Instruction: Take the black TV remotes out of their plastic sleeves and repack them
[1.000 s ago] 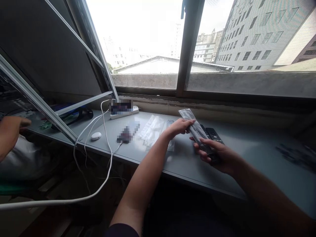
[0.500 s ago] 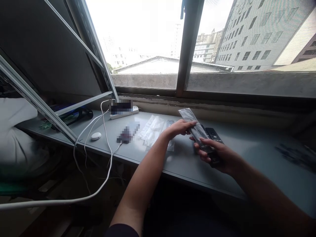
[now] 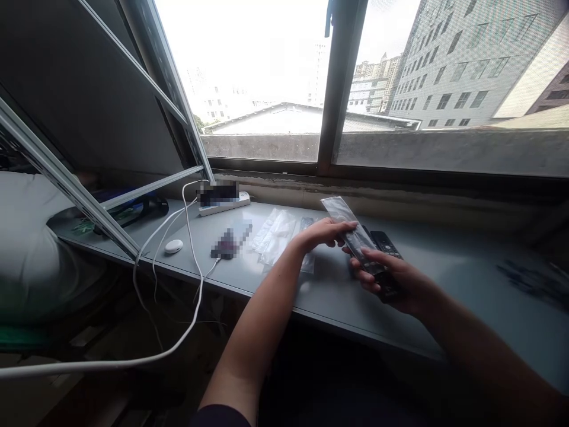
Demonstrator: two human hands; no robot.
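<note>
A black remote control is held in my right hand, its upper part inside a clear plastic bag. The bag's far end sticks out past the remote toward the window. My left hand grips the bag's side, thumb on top and fingers underneath. Beyond my right hand lies a second dark remote control with buttons, partly hidden by that hand. Several clear plastic bags are spread on the grey table left of my hands. One more remote control shows partly behind my left wrist.
A phone-like device with a cable and a white round case lie to the left. Behind them is a power strip. White cables hang over the front edge. A metal frame and a person's pale clothing are farther left.
My left thumb has slid slightly along the bag toward my right hand. The person at the left has shifted a little. Both hands keep their hold.
</note>
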